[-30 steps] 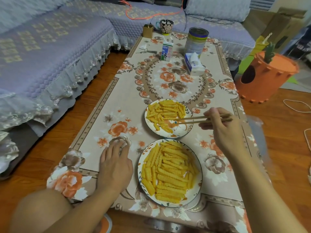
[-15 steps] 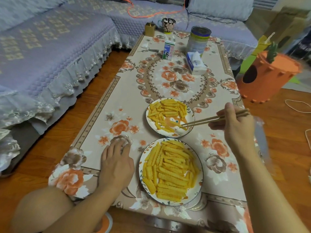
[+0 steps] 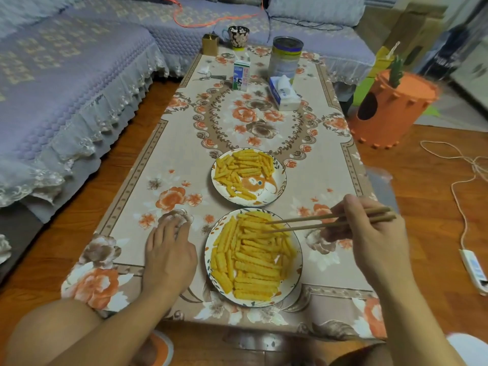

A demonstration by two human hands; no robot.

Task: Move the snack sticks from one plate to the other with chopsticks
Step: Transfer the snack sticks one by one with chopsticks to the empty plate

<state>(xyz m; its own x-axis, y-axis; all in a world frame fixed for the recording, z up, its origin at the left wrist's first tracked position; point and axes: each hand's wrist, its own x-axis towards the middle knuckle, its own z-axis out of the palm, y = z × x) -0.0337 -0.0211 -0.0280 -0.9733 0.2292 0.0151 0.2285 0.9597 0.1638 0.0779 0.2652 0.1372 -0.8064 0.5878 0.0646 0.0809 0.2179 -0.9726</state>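
Two white plates sit on the floral table. The near plate [image 3: 297, 273] is piled with yellow ridged snack sticks [image 3: 253, 262]. The far plate [image 3: 281, 190] holds fewer sticks [image 3: 241, 166], with its painted centre showing. My right hand [image 3: 369, 239] grips a pair of wooden chopsticks [image 3: 303, 223] whose tips rest among the sticks at the top of the near plate. I cannot tell whether the tips pinch a stick. My left hand [image 3: 169, 249] lies flat on the tablecloth, left of the near plate.
At the table's far end stand a milk carton [image 3: 241, 75], a tin can [image 3: 286, 56], a tissue pack [image 3: 284, 93], a mug [image 3: 237, 37], a small box [image 3: 210, 44] and scissors [image 3: 211, 76]. A sofa runs along the left. An orange stool [image 3: 390, 107] stands right.
My right hand has drawn the chopsticks back from the far plate to the near plate, tips now in the near pile. My left hand has stayed in place.
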